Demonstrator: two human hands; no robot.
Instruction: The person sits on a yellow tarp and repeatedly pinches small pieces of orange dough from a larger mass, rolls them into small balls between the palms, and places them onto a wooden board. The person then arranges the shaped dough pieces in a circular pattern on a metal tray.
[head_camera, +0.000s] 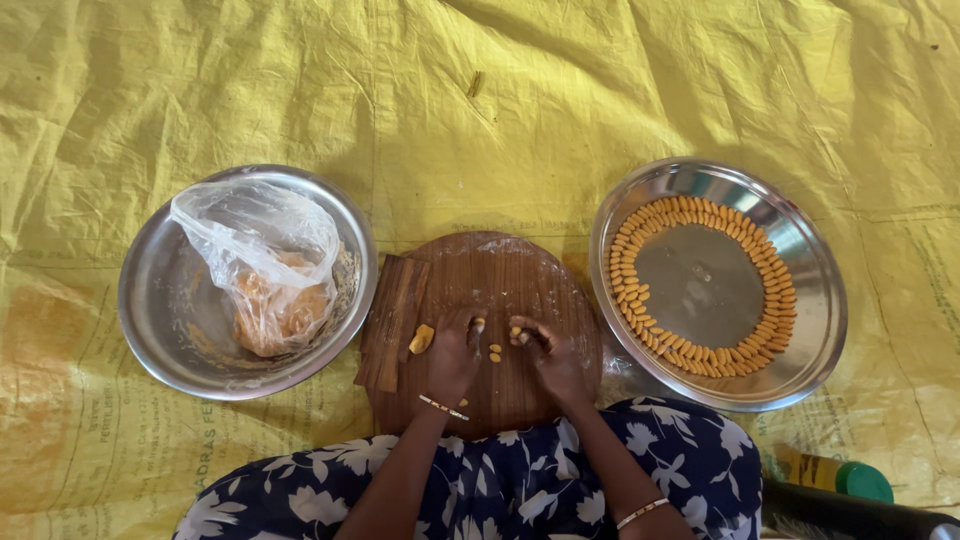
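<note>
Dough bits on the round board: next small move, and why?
Probably carry the two shaped dough bits lying between the left hand and right hand to the steel plate. Its ring of pieces has a gap at the upper left.

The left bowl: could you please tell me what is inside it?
Inside the left bowl lies a crumpled clear plastic bag holding orange dough. Dough smears mark the bowl's wall. What lies under the bag is covered.

Home floor kitchen: tarpaulin (480, 90), steel plates (815, 330).
</note>
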